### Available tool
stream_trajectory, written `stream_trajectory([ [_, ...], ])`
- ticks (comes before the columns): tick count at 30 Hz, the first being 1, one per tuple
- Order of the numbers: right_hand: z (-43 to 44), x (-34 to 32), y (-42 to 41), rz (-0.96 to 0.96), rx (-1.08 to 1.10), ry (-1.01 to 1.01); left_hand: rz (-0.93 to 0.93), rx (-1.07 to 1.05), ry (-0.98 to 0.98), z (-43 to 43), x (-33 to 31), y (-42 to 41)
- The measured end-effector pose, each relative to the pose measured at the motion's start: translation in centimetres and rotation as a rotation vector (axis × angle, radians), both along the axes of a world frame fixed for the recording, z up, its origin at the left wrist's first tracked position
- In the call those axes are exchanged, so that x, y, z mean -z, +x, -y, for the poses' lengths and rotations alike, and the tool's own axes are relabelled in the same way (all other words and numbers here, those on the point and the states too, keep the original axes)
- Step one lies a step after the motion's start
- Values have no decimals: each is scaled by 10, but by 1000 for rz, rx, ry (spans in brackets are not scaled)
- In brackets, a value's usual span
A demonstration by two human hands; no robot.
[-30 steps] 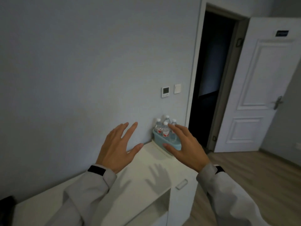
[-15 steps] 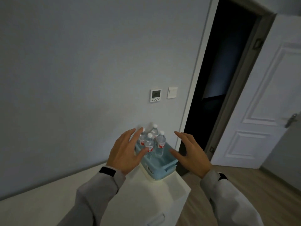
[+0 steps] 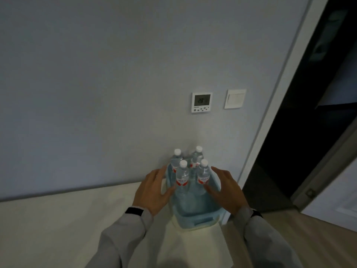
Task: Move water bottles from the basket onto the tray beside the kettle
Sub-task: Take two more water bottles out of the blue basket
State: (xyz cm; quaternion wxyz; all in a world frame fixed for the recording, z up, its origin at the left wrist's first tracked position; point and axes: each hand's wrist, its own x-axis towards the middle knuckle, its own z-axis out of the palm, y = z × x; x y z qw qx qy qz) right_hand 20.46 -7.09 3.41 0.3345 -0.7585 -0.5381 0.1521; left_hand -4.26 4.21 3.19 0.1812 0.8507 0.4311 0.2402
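A light blue plastic basket [image 3: 195, 219] stands at the right end of a white counter [image 3: 58, 225], against the wall. Several clear water bottles [image 3: 182, 176] with white caps and red-and-white labels stand upright in its far half. My left hand [image 3: 152, 190] is at the basket's left rim, fingers spread, thumb near the front left bottle. My right hand [image 3: 224, 190] hovers over the right rim, fingers apart, close to the front right bottle [image 3: 203, 174]. Neither hand grips anything. No tray or kettle is in view.
A thermostat [image 3: 201, 102] and a light switch [image 3: 234, 99] are on the grey wall above the basket. To the right is a dark open doorway [image 3: 309, 122] and wooden floor [image 3: 309, 225]. The counter ends just right of the basket.
The view has closed in on the basket. Both hands have moved forward from in front of it to either side of its rim, beside the bottles.
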Motion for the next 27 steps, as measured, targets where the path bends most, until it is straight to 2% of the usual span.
stream_trajectory([
  [8,-51,48,47,-96,-84,-103,-25,-125,-276,-21,55,63],
  [13,-84,70,55,-239,-83,-93,75,-211,-422,-44,82,102],
  [20,-109,101,51,-320,32,-58,290,-300,-477,-59,104,133],
  [27,-120,111,47,-327,65,-30,322,-312,-454,-65,111,135],
])
